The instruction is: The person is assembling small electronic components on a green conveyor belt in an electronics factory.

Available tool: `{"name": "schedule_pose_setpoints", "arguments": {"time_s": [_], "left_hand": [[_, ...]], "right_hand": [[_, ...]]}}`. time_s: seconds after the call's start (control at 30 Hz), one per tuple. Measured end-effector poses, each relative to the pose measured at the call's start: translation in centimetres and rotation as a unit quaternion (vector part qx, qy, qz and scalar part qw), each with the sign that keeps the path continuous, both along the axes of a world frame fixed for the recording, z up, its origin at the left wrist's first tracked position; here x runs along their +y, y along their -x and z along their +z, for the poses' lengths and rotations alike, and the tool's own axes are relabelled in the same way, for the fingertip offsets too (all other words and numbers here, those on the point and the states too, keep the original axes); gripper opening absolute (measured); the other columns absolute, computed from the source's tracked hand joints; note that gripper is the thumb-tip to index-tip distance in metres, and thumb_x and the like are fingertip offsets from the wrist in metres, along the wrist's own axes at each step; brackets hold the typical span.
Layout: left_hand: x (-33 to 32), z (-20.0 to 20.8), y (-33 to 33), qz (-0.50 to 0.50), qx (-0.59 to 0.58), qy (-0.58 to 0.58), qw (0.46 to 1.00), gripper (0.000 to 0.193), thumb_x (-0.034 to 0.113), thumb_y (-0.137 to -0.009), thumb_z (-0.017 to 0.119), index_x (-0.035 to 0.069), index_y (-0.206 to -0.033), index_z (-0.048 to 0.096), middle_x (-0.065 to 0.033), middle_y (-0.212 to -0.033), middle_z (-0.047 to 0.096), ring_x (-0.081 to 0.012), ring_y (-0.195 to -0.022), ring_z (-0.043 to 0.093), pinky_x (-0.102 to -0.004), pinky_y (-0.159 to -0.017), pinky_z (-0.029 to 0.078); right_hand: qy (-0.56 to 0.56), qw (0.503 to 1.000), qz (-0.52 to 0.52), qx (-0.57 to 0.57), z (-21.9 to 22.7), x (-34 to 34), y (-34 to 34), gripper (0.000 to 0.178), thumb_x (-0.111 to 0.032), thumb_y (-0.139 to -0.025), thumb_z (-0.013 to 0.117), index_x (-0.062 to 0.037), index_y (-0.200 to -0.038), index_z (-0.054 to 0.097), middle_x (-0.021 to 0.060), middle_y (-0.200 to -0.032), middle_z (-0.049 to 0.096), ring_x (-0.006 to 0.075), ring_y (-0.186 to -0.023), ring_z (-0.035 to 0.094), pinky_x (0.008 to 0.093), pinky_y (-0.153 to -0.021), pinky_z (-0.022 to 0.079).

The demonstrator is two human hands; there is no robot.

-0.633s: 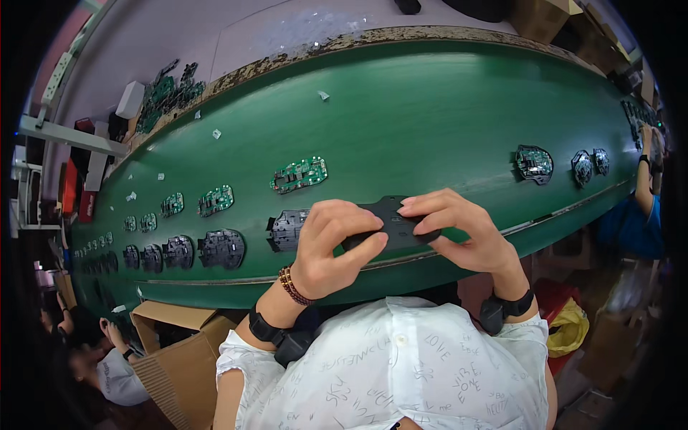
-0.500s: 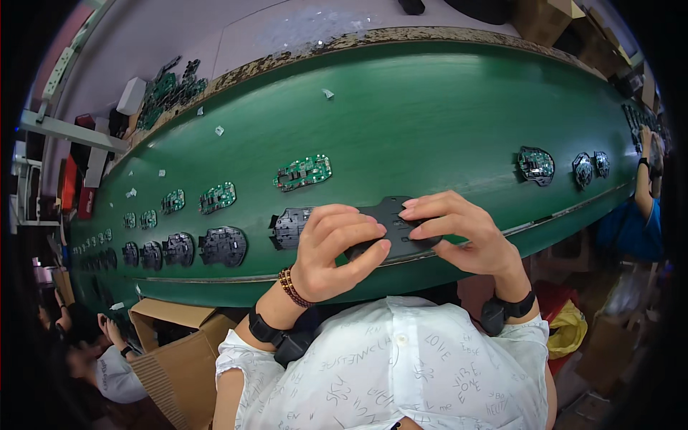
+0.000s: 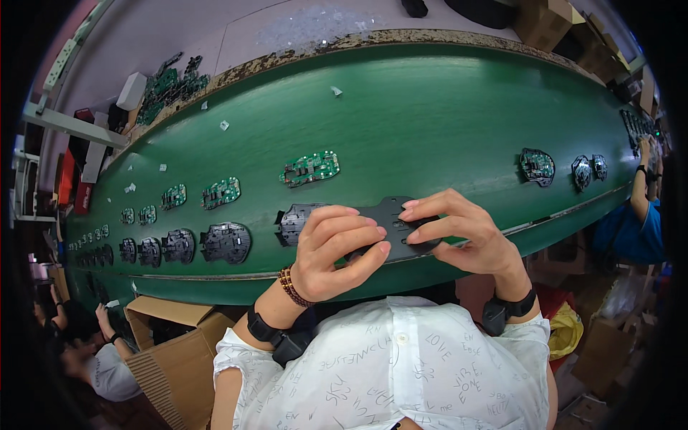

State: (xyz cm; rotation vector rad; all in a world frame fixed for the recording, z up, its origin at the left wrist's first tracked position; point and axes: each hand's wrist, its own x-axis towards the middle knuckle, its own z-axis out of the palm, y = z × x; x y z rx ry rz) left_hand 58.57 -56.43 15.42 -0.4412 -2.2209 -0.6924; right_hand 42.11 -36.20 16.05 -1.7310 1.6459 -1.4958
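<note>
Both hands hold a black plastic housing (image 3: 390,211) just above the near edge of the green work surface. My left hand (image 3: 331,251) grips its left end, with the fingers curled over the top and the thumb below. My right hand (image 3: 462,233) pinches the right end, its fingertips lying on the slotted face. The underside of the piece is hidden. Partly behind my left hand lies another black plastic shell (image 3: 292,223). Beyond it sits a green circuit board (image 3: 309,168).
Leftward run a row of black shells (image 3: 226,243) and a row of circuit boards (image 3: 220,193). Boards in black shells (image 3: 537,167) lie to the right. A cardboard box (image 3: 168,351) stands below left. Co-workers' arms (image 3: 640,183) show at both sides.
The nearest circuit board, the shell by my left hand and the far paper scrap have shifted slightly right. Both hands keep nearly the same grip on the housing.
</note>
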Motion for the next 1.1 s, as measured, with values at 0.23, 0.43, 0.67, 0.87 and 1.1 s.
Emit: {"name": "schedule_pose_setpoints", "arguments": {"time_s": [0.23,0.43,0.67,0.87,1.1], "left_hand": [[-0.3,0.0,-0.3,0.000,0.008,-0.007,1.000,0.032,-0.003,-0.077,0.081,0.011,-0.103,0.069,-0.0048,-0.107,0.071,-0.0236,-0.100,0.066,-0.0439,-0.087,0.056],[-0.6,0.0,-0.3,-0.007,0.009,-0.007,1.000,0.032,-0.002,-0.077,0.082,0.011,-0.103,0.069,-0.0042,-0.106,0.072,-0.0233,-0.098,0.067,-0.0431,-0.087,0.056],[-1.4,0.4,0.5,0.009,-0.027,-0.061,0.998,0.023,0.006,-0.081,0.082,0.006,-0.100,0.070,-0.0060,-0.098,0.071,-0.0239,-0.092,0.067,-0.0393,-0.081,0.054],[-5.8,1.1,5.4,0.009,-0.293,-0.212,0.932,0.030,0.014,-0.093,0.075,0.004,-0.120,0.065,-0.0120,-0.109,0.068,-0.0208,-0.096,0.067,-0.0337,-0.080,0.055],[-14.3,-4.0,15.9,0.149,-0.254,0.038,0.955,0.020,0.012,-0.090,0.074,0.008,-0.108,0.068,-0.0130,-0.106,0.063,-0.0335,-0.106,0.063,-0.0451,-0.094,0.052]], "right_hand": [[0.005,1.000,-0.005,-0.008,-0.3,-0.5,-0.6,0.054,0.012,-0.066,0.069,-0.0111,-0.114,0.073,0.0076,-0.126,0.068,0.0288,-0.115,0.064,0.0408,-0.096,0.050],[-0.025,0.998,0.004,0.052,0.9,-1.0,-0.3,0.051,0.007,-0.064,0.075,-0.0140,-0.110,0.071,0.0061,-0.122,0.065,0.0278,-0.104,0.061,0.0402,-0.091,0.046],[-0.028,0.998,-0.018,0.060,0.8,-1.5,-0.3,0.048,0.006,-0.067,0.076,-0.0111,-0.112,0.071,0.0076,-0.115,0.067,0.0287,-0.100,0.063,0.0395,-0.088,0.047],[-0.143,0.947,-0.222,-0.182,-0.8,0.4,1.0,0.027,-0.006,-0.100,0.065,0.0027,-0.125,0.066,0.0079,-0.109,0.072,0.0127,-0.097,0.065,0.0277,-0.087,0.052],[-0.200,0.889,-0.371,-0.179,-6.8,5.1,6.4,0.029,-0.013,-0.100,0.067,0.0010,-0.125,0.067,0.0062,-0.106,0.068,0.0128,-0.090,0.060,0.0276,-0.082,0.049]]}}
